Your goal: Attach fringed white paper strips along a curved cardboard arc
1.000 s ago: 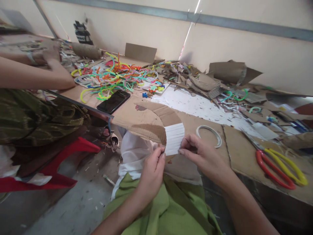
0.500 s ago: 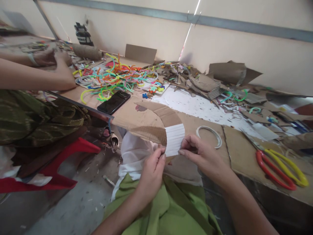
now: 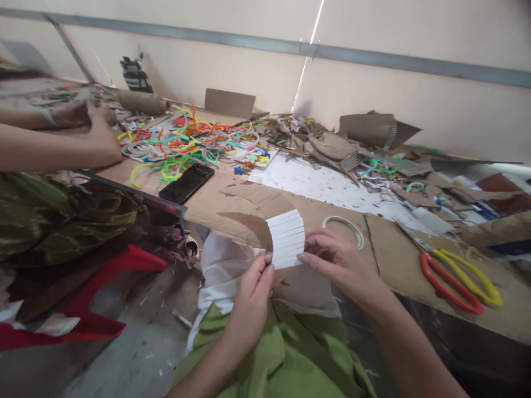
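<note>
1. The left hand (image 3: 251, 296) pinches the lower left edge of a white slit paper piece (image 3: 286, 239), thumb and fingers pressed together on it; the right hand (image 3: 342, 262) pinches the lower right edge the same way.
2. The paper piece is held just in front of the near edge of the cardboard sheet (image 3: 244, 207), above the person's green-clad lap.
3. It looks thin and very light — cut into parallel strips, so it probably flops and tears easily at the slits.
4. The uncut margins at the two ends seem the safest places to grip, with light pressure.
5. Right of the cardboard sheet lie a tape ring (image 3: 344, 228) and red-and-yellow scissors (image 3: 458, 271); a black phone (image 3: 186, 183) lies at its left.
</note>
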The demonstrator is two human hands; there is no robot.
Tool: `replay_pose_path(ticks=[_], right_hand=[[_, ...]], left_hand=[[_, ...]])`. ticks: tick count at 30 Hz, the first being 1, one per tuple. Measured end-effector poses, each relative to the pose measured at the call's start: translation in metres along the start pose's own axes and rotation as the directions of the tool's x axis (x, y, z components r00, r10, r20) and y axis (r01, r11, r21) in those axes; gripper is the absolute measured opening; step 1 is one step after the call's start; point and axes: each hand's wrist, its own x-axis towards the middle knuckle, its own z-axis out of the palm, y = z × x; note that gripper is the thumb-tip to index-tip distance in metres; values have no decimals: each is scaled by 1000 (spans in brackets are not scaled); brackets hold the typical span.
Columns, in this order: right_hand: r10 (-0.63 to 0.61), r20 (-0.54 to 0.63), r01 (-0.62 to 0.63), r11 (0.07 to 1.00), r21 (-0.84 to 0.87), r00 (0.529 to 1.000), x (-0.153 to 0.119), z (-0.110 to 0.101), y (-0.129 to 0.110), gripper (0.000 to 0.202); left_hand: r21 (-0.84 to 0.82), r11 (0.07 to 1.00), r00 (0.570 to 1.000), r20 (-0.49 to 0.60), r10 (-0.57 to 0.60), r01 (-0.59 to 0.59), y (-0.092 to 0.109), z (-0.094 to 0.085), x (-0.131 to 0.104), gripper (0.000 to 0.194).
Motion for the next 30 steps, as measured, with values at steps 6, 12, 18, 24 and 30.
replay_pose_path(ticks=[6,12,18,24,30], right_hand=[[-51,64,54,998,-36,997,3,1,2,22],[-57,27,57,998,29,998,-5,-6,0,16],[187,-435,-273,951,-143,880,-54,-67,58,40],[326,-600,-601,724,-338,730,-113,-123,136,55],[365,-581,-613,726,-312,727,-121,-134,137,56]], left_hand=[[-62,998,992,124,-26,34,3,1,2,33],[-144,982,988,121,-101,118,1,10,14,43],[-158,978,990,36,-134,138,-3,13,15,45],[-174,969,984,-6,-180,176,-4,14,16,52],[-159,981,991,-55,-121,111,-24,12,23,53]])
